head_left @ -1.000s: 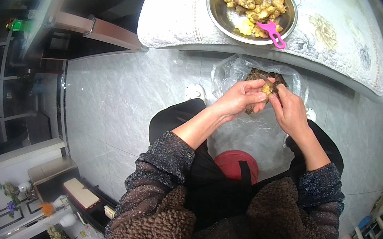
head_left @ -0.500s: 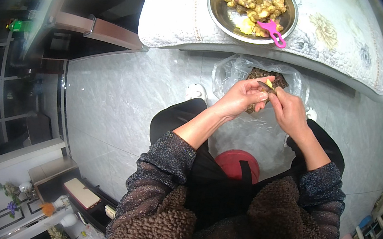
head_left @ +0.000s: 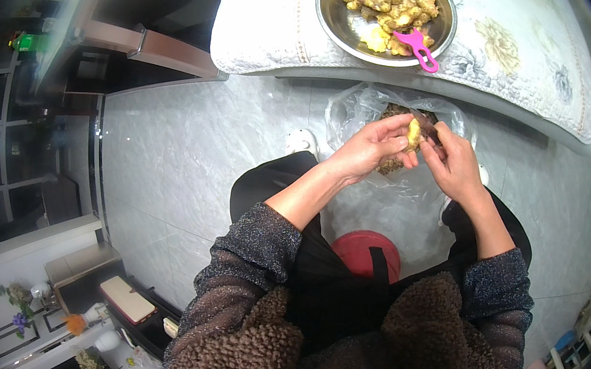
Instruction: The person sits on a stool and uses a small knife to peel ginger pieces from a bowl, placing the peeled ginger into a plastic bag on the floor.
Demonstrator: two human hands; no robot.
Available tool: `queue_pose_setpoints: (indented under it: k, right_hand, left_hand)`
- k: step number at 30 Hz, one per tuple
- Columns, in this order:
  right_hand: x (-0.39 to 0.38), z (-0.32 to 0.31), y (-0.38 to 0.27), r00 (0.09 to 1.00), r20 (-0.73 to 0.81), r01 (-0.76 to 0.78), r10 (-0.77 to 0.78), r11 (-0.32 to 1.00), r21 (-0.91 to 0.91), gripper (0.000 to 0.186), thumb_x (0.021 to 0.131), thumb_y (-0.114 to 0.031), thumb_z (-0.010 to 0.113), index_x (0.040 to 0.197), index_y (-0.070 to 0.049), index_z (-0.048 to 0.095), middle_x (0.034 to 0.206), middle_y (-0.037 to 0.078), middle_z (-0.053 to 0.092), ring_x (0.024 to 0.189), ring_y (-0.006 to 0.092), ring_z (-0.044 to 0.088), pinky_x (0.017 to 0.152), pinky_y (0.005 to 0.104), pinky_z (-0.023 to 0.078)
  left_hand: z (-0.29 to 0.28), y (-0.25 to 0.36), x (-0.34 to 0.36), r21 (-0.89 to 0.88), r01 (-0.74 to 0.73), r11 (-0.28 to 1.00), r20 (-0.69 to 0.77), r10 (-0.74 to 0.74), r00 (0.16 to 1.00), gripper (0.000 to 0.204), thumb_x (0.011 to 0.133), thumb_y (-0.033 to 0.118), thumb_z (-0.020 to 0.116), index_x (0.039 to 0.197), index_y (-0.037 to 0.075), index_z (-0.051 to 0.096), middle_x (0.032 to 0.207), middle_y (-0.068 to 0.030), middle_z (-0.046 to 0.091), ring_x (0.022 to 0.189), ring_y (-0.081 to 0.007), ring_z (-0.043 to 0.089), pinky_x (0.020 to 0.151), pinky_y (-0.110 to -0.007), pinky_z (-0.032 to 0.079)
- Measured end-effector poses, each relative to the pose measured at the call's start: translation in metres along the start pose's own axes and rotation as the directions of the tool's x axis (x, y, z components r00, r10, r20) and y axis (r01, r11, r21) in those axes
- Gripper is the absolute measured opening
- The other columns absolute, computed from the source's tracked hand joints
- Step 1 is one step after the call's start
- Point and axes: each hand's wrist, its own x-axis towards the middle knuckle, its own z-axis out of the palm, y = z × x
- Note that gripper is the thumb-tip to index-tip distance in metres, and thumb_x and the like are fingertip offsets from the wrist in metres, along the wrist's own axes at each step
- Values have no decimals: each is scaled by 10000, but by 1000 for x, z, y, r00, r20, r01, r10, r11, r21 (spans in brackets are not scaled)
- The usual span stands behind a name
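Ginger piece [head_left: 414, 134], upper centre
Left fingers [head_left: 393, 126] pinch it; right fingers [head_left: 434, 161] close round a knife [head_left: 427, 125]. Likely light, firm, slick; best gripped by its sides.

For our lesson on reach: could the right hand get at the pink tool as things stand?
Probably yes: the pink tool lies uncovered at the near rim of the bowl. But the right hand holds a dark knife, which may need setting down first.

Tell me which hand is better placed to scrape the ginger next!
Probably the right hand: it holds the blade close by the ginger, which the left hand is gripping.
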Motion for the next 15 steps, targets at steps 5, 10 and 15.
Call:
queue_pose_setpoints:
  k: [5, 10, 15]
  right_hand:
    - [2, -2, -1, 1000, 30, -1, 2, 999, -35, 303, 890, -291, 643, 925, -11, 532, 712, 163, 595, 648, 357, 603, 565, 417, 427]
    - [2, -1, -4, 999, 31, -26, 27, 999, -38, 314, 892, -309, 645, 924, -17, 537, 730, 158, 604, 670, 359, 614, 576, 417, 437]
    - [-1, 3, -5, 1000, 8, 7, -6, 996, -93, 286, 903, -296, 638, 929, -23, 558, 747, 150, 617, 687, 358, 625, 588, 433, 457]
  left_hand:
    - [0, 5, -3, 76, 39, 996, 49, -43, 998, 513, 988, 138, 552, 1444, -24, 383, 1063, -95, 654, 903, -151, 646, 821, -285, 510]
    - [1, 9, -5, 77, 61, 995, 19, -63, 998, 506, 984, 120, 549, 1439, -36, 392, 1058, -104, 656, 870, -155, 658, 808, -289, 519]
    - [1, 9, -4, 113, 73, 991, -11, -72, 997, 473, 987, 69, 522, 1428, -54, 404, 1116, -112, 635, 865, -180, 672, 797, -295, 532]
